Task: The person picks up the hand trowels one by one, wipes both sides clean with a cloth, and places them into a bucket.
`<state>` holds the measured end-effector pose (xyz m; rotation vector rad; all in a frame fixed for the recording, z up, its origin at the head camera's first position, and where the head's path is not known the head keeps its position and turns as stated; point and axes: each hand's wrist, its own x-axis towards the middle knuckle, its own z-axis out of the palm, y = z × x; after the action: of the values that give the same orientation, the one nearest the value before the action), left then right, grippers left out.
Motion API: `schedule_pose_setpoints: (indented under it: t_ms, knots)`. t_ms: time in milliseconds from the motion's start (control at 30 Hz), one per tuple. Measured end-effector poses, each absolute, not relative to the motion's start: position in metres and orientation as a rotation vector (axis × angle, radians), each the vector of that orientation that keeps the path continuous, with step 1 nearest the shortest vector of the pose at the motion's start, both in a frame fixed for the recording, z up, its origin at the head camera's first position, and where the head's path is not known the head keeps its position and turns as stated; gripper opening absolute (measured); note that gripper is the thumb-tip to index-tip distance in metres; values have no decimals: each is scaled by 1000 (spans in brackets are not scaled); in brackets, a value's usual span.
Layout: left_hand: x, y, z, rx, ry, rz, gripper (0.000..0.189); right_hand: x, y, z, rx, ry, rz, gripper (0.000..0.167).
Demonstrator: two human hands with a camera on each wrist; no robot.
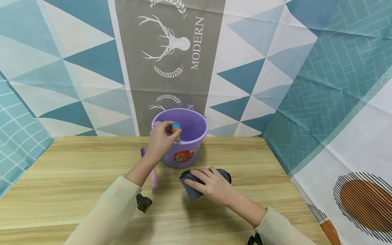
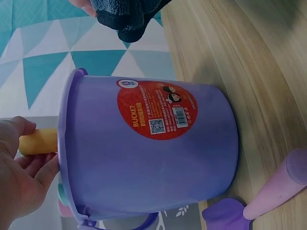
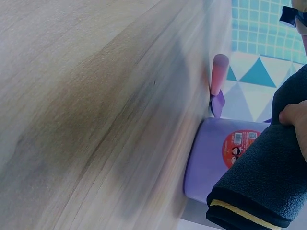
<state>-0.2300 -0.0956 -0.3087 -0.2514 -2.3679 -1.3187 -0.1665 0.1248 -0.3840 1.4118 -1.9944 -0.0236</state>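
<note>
A purple bucket [image 1: 198,145] with a red label stands upright at the back of the table. At its near rim my left hand [image 1: 161,136] pinches a yellow handle with a blue end [image 1: 176,126]. In the left wrist view, the yellow handle [image 2: 38,142] reaches past the rim into the bucket, whose wall hides the rest of it. My right hand [image 1: 214,185] grips a folded dark grey towel [image 1: 193,191] over the table, in front of the bucket. Yellow trim shows along the towel's end [image 3: 249,214] in the right wrist view.
Left of the bucket lies a purple toy shovel with a pink handle [image 1: 154,179]. Green [image 2: 62,194] and pink parts [image 2: 64,209] poke out over the rim in the left wrist view. Patterned cloth hangs behind and beside the wooden table [image 1: 76,177].
</note>
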Motion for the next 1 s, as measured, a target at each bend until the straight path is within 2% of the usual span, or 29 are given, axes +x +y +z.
schedule_pose_setpoints:
  t_ms: [500, 1000]
  knots:
    - [-235, -100, -316, -244, -2446, -1259, 42, -168, 125, -388, 1406, -1998, -21, 47]
    - [-233, -103, -311, -272, -2501, -1142, 41, -168, 126, -389, 1414, -1991, -48, 50]
